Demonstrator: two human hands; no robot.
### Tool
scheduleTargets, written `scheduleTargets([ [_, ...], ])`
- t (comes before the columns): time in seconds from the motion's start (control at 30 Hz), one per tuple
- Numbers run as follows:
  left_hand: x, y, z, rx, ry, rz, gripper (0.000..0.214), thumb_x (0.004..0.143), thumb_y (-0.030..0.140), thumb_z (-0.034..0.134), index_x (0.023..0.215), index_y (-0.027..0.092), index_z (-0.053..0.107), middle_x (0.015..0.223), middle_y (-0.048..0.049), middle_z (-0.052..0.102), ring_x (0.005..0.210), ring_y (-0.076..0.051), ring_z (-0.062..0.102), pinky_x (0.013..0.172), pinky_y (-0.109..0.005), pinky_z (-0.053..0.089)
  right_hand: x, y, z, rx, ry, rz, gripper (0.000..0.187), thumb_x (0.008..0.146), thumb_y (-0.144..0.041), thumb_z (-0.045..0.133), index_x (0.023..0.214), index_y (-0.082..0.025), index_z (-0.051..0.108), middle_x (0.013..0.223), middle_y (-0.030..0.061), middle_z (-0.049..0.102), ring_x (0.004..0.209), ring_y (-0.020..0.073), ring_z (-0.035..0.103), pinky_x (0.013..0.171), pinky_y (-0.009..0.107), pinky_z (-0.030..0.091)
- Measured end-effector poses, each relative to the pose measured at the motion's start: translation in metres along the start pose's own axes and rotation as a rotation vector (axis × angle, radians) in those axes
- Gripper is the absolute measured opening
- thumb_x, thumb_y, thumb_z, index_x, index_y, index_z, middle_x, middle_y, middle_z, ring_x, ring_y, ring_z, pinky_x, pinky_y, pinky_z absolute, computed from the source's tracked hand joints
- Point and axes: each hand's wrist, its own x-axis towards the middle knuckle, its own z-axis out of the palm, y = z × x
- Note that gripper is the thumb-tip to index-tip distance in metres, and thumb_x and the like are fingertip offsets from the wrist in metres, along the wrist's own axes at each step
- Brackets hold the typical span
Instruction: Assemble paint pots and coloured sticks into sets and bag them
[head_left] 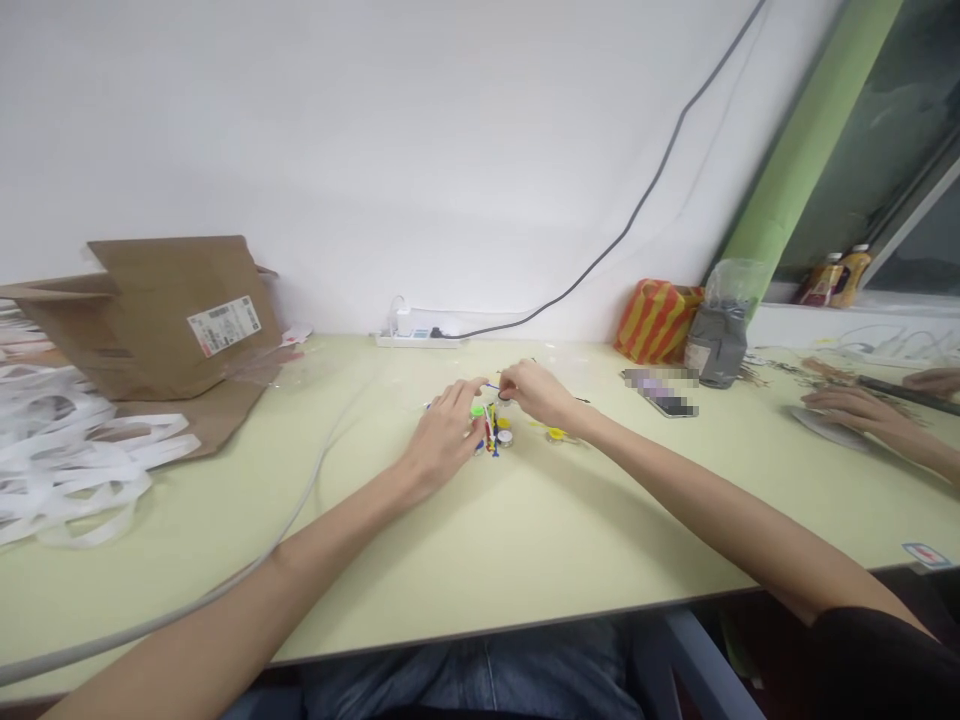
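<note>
Small colourful pieces lie in a tight group on the table before me. Among them show a green round piece [478, 411], a white-topped round piece [505, 438] and several thin coloured sticks [492, 432]. My left hand [448, 428] curves around the group's left side, thumb and fingers apart. Just beyond its fingertips is a thin blue piece [492, 386]. At the group's far right side, my right hand [531, 390] has its fingers pinched together, pointing down; what is between them is too small to make out. A yellow round piece [555, 434] lies below the right wrist.
On the left are an open cardboard box [180, 320], white strips [67, 450] and a grey cable [300, 500]. A power strip [420, 340] sits by the wall. To the right lie a phone [660, 392], a striped bag [660, 320] and another person's hand [855, 408].
</note>
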Motion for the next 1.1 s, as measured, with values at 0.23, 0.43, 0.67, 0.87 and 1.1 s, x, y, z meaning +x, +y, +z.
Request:
scheduleTargets([
  [0.23,0.002,0.0,-0.001,-0.169,0.088,-0.041,0.026,0.097,0.035,0.055,0.119,0.022,0.061,0.105,-0.0047,0.065,0.098,-0.02,0.063,0.085,-0.034,0.049,-0.024,-0.041,-0.017,0.305,0.259,-0.074,0.007,0.092,-0.02,0.064,0.086,-0.019,0.068,0.086,0.0035,0.07,0.087,0.0184,0.058,0.077,0.03,0.041],
  [0.43,0.002,-0.008,0.001,-0.122,0.093,-0.039,0.017,0.096,0.026,0.053,0.105,0.022,0.066,0.101,-0.0041,0.063,0.095,-0.02,0.063,0.081,-0.032,0.049,-0.026,-0.028,0.001,0.284,0.23,-0.033,0.01,0.092,-0.016,0.062,0.085,-0.019,0.069,0.085,0.0039,0.071,0.086,0.0191,0.058,0.077,0.03,0.04],
  [0.67,0.003,-0.01,0.003,-0.053,0.056,-0.026,0.022,0.096,0.018,0.047,0.111,0.021,0.064,0.107,-0.0051,0.063,0.1,-0.02,0.062,0.085,-0.034,0.05,-0.029,-0.013,0.004,0.327,0.045,-0.121,0.012,0.089,-0.029,0.071,0.083,-0.02,0.076,0.084,0.0031,0.073,0.08,0.0171,0.059,0.079,0.03,0.041],
  [0.87,0.002,-0.01,0.003,0.007,0.045,0.027,0.024,0.095,0.015,0.047,0.115,0.021,0.06,0.111,-0.0057,0.064,0.103,-0.021,0.061,0.088,-0.035,0.049,-0.024,-0.019,0.013,0.164,0.007,-0.165,0.012,0.08,-0.031,0.081,0.086,-0.021,0.079,0.083,0.0051,0.071,0.086,0.0207,0.059,0.078,0.031,0.04],
  [1.1,0.003,-0.01,0.003,0.033,0.046,0.016,0.027,0.094,0.013,0.046,0.116,0.021,0.06,0.112,-0.0062,0.065,0.102,-0.022,0.061,0.088,-0.037,0.049,-0.027,-0.019,0.018,0.026,0.135,-0.243,0.013,0.093,-0.022,0.066,0.082,-0.017,0.072,0.087,0.0087,0.07,0.092,0.0228,0.056,0.084,0.035,0.04],
])
